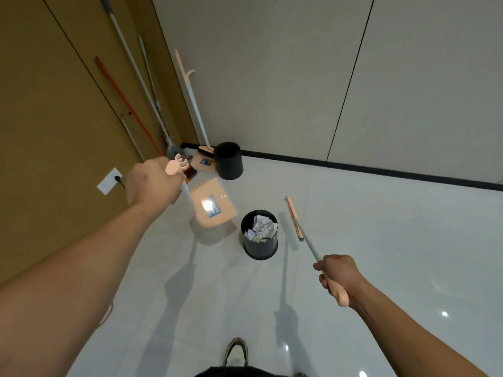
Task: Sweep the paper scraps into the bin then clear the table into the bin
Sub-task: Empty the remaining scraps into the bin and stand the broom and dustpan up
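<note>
A black bin (pixel 260 247) stands on the white floor, holding crumpled paper scraps (pixel 261 228). My left hand (pixel 152 183) grips the handle of a peach dustpan (pixel 213 206), whose tray hangs just left of the bin. My right hand (pixel 339 276) grips the peach end of a broom (pixel 295 221); its brush head lies just right of the bin.
A second black bin (pixel 228 160) stands in the corner beside another peach broom and dustpan set (pixel 205 156). Several mops and poles (pixel 130 104) lean on the brown wall. A wall socket (pixel 110 180) sits low on the left. My shoe (pixel 235 352) shows at the bottom.
</note>
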### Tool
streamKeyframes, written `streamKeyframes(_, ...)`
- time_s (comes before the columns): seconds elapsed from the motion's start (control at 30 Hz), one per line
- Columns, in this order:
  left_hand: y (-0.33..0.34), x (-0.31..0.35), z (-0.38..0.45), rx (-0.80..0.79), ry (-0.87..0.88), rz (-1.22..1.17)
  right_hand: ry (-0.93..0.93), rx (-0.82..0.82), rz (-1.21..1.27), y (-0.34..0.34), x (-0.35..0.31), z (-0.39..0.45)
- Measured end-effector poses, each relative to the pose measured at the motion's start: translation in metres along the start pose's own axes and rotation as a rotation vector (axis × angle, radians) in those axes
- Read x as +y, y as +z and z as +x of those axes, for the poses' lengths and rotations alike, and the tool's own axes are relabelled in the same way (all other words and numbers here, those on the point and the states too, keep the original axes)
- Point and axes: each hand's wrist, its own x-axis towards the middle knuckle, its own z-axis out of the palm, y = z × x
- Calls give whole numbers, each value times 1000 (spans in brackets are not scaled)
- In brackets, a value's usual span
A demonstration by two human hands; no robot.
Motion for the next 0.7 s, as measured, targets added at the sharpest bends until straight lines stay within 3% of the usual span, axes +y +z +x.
streamKeyframes(0.23, 2, 11, -18, -13, 500, 138, -12, -25, -1, 5, -8, -6)
streamKeyframes(0.43, 14, 13, -19, -42, 795, 202, -6, -14, -11, 6, -6, -6)
streamKeyframes(0.53, 18, 20, -13, -36, 800, 216, 0, 11, 7, 6, -7, -6)
streamKeyframes(0.7, 20, 44, 19, 96, 592, 81, -32, 47, 99, 0, -21, -21)
